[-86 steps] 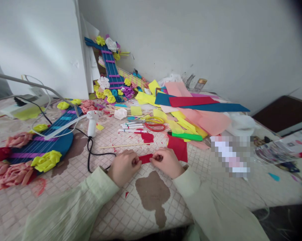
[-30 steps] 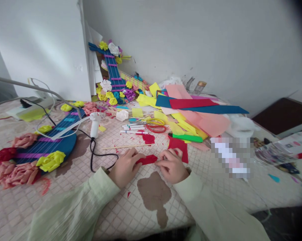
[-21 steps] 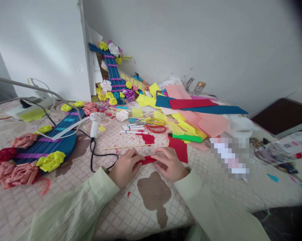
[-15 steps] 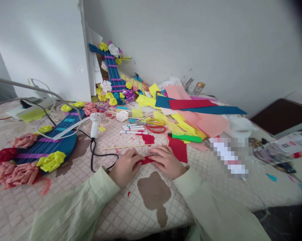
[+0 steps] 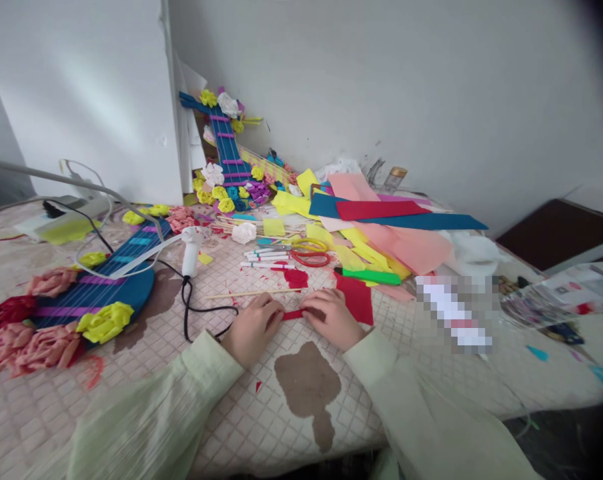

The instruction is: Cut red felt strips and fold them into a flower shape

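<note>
Near the frame's centre, my left hand [image 5: 253,328] and right hand [image 5: 333,320] are pinching a red strip [image 5: 293,315], likely keeping it steady. A red sheet [image 5: 357,301] is lying rightward, close by.

Dull, soft light leaves pale glare on the white panel [image 5: 81,93]; the top-right corner is black.

White markers [image 5: 267,254] lie beside red-handled scissors [image 5: 296,256], near a green-handled tool [image 5: 371,275].
</note>
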